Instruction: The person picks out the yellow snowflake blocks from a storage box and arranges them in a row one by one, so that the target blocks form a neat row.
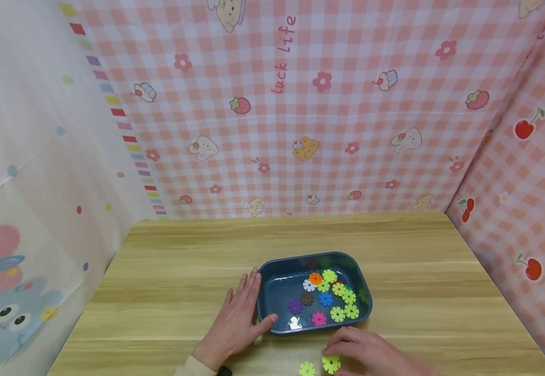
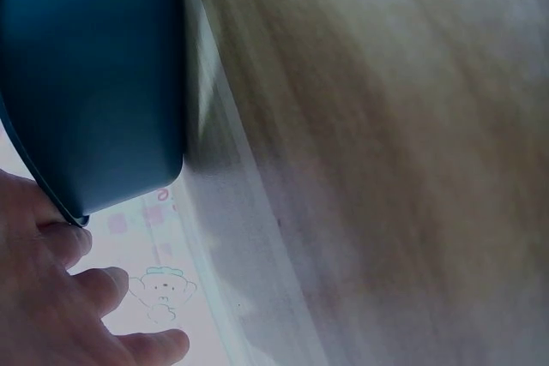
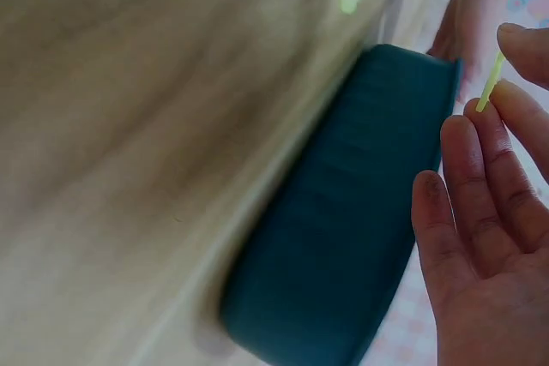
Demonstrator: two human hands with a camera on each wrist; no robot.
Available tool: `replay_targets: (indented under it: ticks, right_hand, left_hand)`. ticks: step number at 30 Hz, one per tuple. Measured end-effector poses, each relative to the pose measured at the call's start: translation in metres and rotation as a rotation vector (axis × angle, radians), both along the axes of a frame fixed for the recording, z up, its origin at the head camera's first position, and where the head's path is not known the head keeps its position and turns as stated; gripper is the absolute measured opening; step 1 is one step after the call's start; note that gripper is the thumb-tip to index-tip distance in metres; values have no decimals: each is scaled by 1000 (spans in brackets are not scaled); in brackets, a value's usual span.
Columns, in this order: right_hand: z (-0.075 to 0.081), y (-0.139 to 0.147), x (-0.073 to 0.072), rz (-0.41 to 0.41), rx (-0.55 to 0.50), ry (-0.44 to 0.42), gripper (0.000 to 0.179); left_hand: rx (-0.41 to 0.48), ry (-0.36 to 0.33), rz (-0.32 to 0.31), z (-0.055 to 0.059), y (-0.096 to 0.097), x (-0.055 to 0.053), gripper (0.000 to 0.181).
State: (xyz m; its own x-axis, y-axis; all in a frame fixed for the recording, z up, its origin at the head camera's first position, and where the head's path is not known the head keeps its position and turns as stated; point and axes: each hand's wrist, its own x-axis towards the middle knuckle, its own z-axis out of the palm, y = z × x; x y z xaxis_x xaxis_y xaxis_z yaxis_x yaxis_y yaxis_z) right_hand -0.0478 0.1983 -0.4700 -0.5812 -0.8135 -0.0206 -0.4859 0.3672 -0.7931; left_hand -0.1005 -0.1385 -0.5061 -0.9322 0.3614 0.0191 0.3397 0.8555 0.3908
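Observation:
A yellow-green notched disc (image 1: 331, 364) is pinched between the thumb and a finger of my right hand (image 1: 363, 347), in front of the tray. In the right wrist view this disc (image 3: 490, 85) shows edge-on, with the other fingers spread below it. My left hand (image 1: 236, 321) rests against the left end of a dark blue tray (image 1: 279, 297), fingers extended along its rim and thumb across the front-left corner. Inside lie several notched discs, including yellow-green, an orange disc (image 1: 315, 278), a blue disc (image 1: 326, 298), a purple disc (image 1: 295, 306) and a pink disc (image 1: 319, 318).
Another yellow-green disc (image 1: 307, 369) lies on the wooden table (image 1: 197, 245) near its front edge, left of my right hand. A pink checked cloth (image 1: 272, 130) hangs behind the table, with further patterned cloths at both sides.

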Motion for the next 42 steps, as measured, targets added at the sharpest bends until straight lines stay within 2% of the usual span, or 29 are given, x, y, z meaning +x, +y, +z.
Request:
replay_targets:
  ticks: [8,16,21,27,32,42]
  right_hand:
    - [-19,-1,3,30,-8,15,41]
    - [-33,-4,4,0,22,53,41]
    - [-34,-5,3,-29,49,16,40]
    - [-37,-8,2,-30,69,13,39]
    - [-36,-11,1,-48,108,27,39]
    - [-37,-14,-1,-67,155,51,27]
  left_hand:
    - [2,12,-4,0,0,1,98]
    - [1,3,0,0,-1,0,98]
    - [7,0,1,0,-1,1,99]
    - [5,-11,7,-1,-1,0,99]
    - [-6,-13,13,-2,1,0,99]
    - [-7,-20,13,-1,1,0,99]
